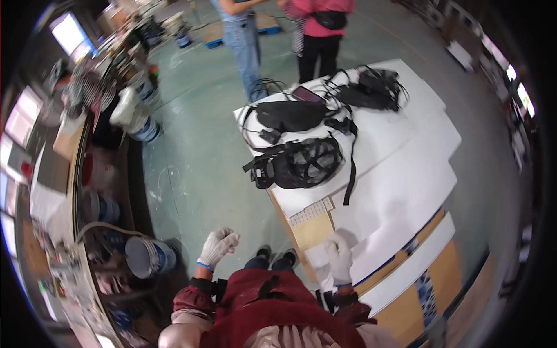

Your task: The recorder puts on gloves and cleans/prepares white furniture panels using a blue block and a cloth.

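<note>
My left hand [219, 246], in a white knitted glove with a blue cuff edge, hangs over the floor left of the table. Its fingers are curled in, and nothing shows in them. Above the near left corner of the white-topped table [400, 156] is my right hand [338, 259], gloved alike and loosely closed, with nothing seen in it. Nearest to it lies a yellowish paper [313, 232]. Farther up the table rest a black mesh bag [307, 163] with a dangling strap, a black pouch [290, 116] and another black bundle with cords [371, 90].
Two people stand beyond the table. Along the left runs a cluttered workbench [72, 174], with a bucket [149, 257] near my left arm and a white bucket [136, 116] farther off. Another person bends there. White and brown boards [400, 316] lie at the near right.
</note>
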A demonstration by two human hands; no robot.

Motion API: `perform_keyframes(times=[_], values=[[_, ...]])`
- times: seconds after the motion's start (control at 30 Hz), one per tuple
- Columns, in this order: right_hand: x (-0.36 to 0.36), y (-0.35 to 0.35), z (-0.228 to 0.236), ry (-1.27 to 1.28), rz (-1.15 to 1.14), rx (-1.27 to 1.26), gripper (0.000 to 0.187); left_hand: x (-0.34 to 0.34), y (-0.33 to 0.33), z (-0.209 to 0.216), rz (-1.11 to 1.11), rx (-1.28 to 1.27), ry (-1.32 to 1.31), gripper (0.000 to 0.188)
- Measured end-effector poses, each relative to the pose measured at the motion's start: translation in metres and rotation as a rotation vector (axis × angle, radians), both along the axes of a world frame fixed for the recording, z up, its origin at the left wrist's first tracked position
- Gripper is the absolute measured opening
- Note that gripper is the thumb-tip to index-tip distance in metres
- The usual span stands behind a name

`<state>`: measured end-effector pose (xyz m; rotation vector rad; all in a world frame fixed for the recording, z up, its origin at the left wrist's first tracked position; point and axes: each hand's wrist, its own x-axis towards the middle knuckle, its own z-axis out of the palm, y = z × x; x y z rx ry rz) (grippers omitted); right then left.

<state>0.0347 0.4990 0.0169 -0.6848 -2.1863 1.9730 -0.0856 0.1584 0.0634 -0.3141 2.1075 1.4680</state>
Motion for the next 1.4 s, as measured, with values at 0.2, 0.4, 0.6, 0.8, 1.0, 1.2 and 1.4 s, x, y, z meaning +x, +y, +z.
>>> perform_keyframes(times=[0.2, 0.4, 0.6, 0.8, 1.0, 1.2, 1.4], values=[[-0.006, -0.059, 0.01, -0.006, 0.321, -0.214, 0.026, 0.07, -0.072, 0.014, -0.243, -0.721, -0.004, 0.036], [-0.028, -0.112, 0.003, -0.285, 0.866, -0.016, 0.032, 0.178, -0.133, 0.002, 0.168, -0.672, -0.072, 0.037], [-0.037, -0.216, 0.028, 0.212, 1.557, 0.842, 0.035, 0.338, -0.196, -0.011, 0.569, -0.724, -0.2, 0.037], [0.029, -0.346, 0.019, 0.208, 1.64, 0.786, 0.039, 0.476, -0.247, -0.015, 0.903, -0.741, -0.321, 0.038], [0.111, -0.464, 0.001, 0.258, 1.982, 0.702, 0.053, 0.585, -0.285, -0.028, 1.168, -0.844, -0.258, 0.042], [0.15, -0.593, 0.038, 0.2, 2.12, 0.808, 0.056, 0.656, -0.311, -0.012, 1.46, -0.716, -0.299, 0.048], [0.184, -0.74, 0.046, 0.246, 2.167, 0.707, 0.053, 0.722, -0.355, -0.016, 1.849, -0.731, -0.243, 0.057]])
